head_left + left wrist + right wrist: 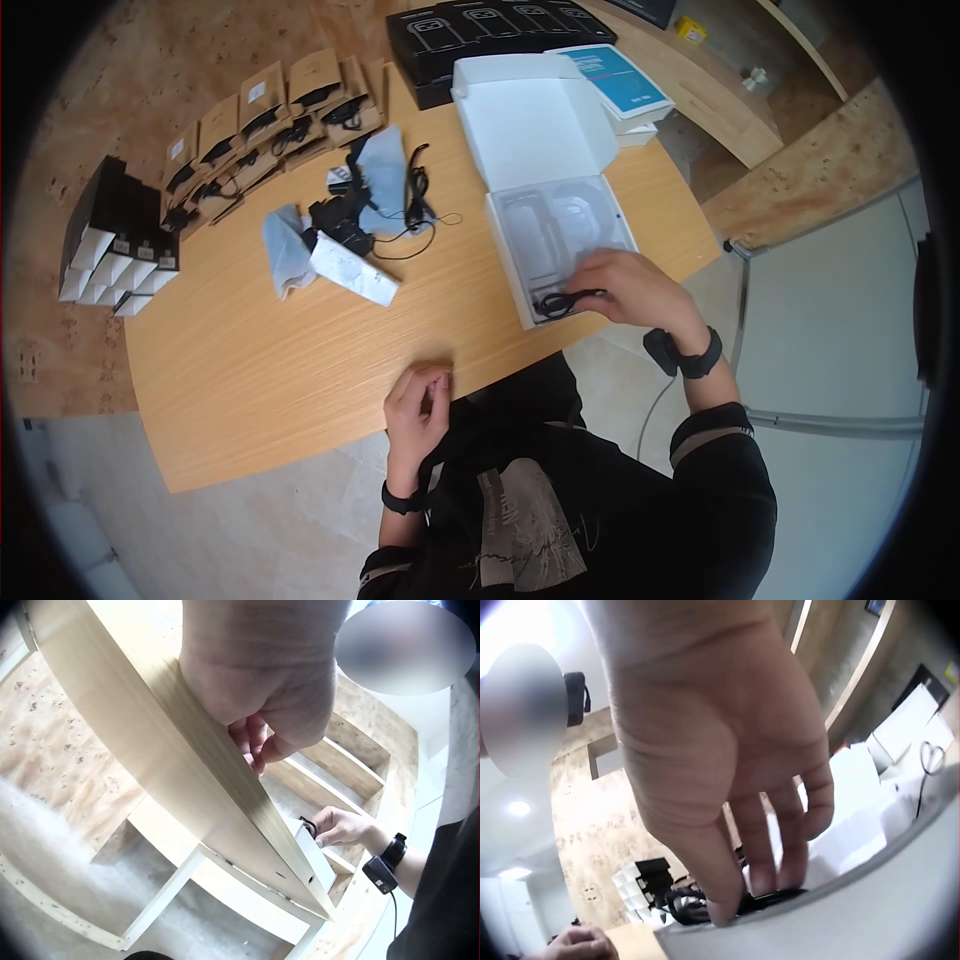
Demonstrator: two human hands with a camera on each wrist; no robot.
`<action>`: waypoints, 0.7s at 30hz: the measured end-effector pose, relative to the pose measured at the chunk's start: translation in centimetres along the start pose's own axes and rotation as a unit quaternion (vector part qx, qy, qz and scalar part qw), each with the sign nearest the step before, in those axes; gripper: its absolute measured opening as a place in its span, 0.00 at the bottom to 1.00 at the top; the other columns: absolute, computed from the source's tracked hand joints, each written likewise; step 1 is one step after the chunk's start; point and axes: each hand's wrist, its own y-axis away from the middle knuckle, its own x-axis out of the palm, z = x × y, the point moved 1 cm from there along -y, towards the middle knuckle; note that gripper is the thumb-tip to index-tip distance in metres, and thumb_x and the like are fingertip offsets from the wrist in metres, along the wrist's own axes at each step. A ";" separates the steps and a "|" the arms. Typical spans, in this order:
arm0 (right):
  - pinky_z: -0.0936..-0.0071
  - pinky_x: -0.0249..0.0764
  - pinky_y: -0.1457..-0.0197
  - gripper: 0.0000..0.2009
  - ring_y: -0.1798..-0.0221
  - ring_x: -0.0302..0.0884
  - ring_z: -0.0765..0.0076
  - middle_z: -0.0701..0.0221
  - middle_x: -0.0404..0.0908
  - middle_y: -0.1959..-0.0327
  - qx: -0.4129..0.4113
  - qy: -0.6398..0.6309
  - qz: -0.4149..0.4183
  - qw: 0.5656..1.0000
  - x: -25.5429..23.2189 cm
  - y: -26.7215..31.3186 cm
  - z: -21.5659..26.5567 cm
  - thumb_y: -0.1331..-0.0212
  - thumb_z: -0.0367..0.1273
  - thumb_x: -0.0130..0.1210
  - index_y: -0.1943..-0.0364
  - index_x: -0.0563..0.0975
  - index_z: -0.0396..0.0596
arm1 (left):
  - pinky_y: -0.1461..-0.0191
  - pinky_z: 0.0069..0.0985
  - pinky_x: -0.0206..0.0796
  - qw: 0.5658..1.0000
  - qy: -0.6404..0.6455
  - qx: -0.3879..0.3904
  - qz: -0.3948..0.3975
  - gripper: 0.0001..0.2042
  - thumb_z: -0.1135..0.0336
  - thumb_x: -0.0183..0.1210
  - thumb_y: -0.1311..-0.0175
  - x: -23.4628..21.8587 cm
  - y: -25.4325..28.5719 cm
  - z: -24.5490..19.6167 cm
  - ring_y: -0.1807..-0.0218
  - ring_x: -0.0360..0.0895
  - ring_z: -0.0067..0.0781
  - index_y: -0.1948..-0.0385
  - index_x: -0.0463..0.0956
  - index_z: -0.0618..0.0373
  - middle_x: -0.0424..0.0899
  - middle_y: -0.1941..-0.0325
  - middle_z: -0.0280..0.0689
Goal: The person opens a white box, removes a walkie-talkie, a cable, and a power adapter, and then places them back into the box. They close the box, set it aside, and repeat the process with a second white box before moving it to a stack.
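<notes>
My right hand [635, 288] reaches into the near end of an open white box [507, 262]. Between thumb and fingers it pinches a coiled black cable [553, 304], which lies low by the box's near wall; the right wrist view shows the thumb against the loops of the cable [686, 906]. A clear moulded tray [533, 230] with shaped hollows lines the box, and the lid [535, 125] stands folded back. At the table's near edge my left hand [418, 410] rests with its fingers loosely curled and nothing in them.
Mid-table lie black devices and cables [345, 218], grey-blue bags [287, 250] and a white packet [355, 270]. Cardboard boxes with cables [262, 105] line the far left edge, beside stacked black-and-white boxes [118, 240]. Black cartons [430, 75] and a blue-and-white box [615, 85] stand behind the open box.
</notes>
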 end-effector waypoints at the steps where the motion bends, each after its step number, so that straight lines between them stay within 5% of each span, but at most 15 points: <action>1: 0.59 0.76 0.50 0.08 0.54 0.80 0.48 0.60 0.83 0.64 -0.022 -0.021 -0.032 0.999 0.5 -0.1 -0.4 0.45 0.29 0.66 0.62 0.84 0.41 | 0.73 0.21 0.66 1.000 -0.009 -0.004 -0.008 0.03 0.78 0.63 0.36 -0.1 -0.1 -0.1 0.75 0.76 0.28 0.64 0.83 0.61 0.80 0.72 0.38; 5: 0.58 0.76 0.52 0.06 0.56 0.80 0.48 0.59 0.82 0.67 0.006 -0.089 -0.048 0.995 0.5 -0.7 -0.6 0.41 0.30 0.64 0.65 0.84 0.41 | 0.74 0.24 0.65 1.000 -0.008 0.001 0.010 0.03 0.79 0.63 0.37 -0.7 -0.2 -0.5 0.78 0.75 0.29 0.64 0.81 0.61 0.78 0.72 0.39; 14: 0.58 0.74 0.55 0.10 0.58 0.77 0.50 0.62 0.80 0.63 0.021 0.090 -0.152 0.984 5.7 0.0 3.2 0.43 0.35 0.66 0.67 0.81 0.41 | 0.73 0.24 0.64 0.999 0.036 0.009 0.025 0.05 0.80 0.63 0.38 -1.0 -0.2 -0.4 0.79 0.74 0.29 0.62 0.80 0.62 0.78 0.69 0.39; 16: 0.59 0.72 0.54 0.12 0.56 0.75 0.52 0.64 0.79 0.60 0.017 0.119 -0.150 0.981 6.9 -0.1 3.2 0.44 0.35 0.66 0.65 0.79 0.41 | 0.67 0.27 0.69 0.993 0.060 -0.047 0.091 0.06 0.78 0.63 0.37 -1.6 -0.4 -1.0 0.72 0.79 0.32 0.60 0.80 0.62 0.79 0.67 0.39; 21: 0.60 0.70 0.52 0.12 0.55 0.73 0.56 0.68 0.76 0.61 -0.035 0.099 -0.241 0.965 9.0 -0.3 3.3 0.45 0.34 0.66 0.59 0.81 0.45 | 0.52 0.34 0.75 0.980 0.000 0.020 0.200 0.10 0.75 0.64 0.38 -7.4 -2.6 -5.6 0.56 0.83 0.41 0.56 0.81 0.62 0.83 0.59 0.42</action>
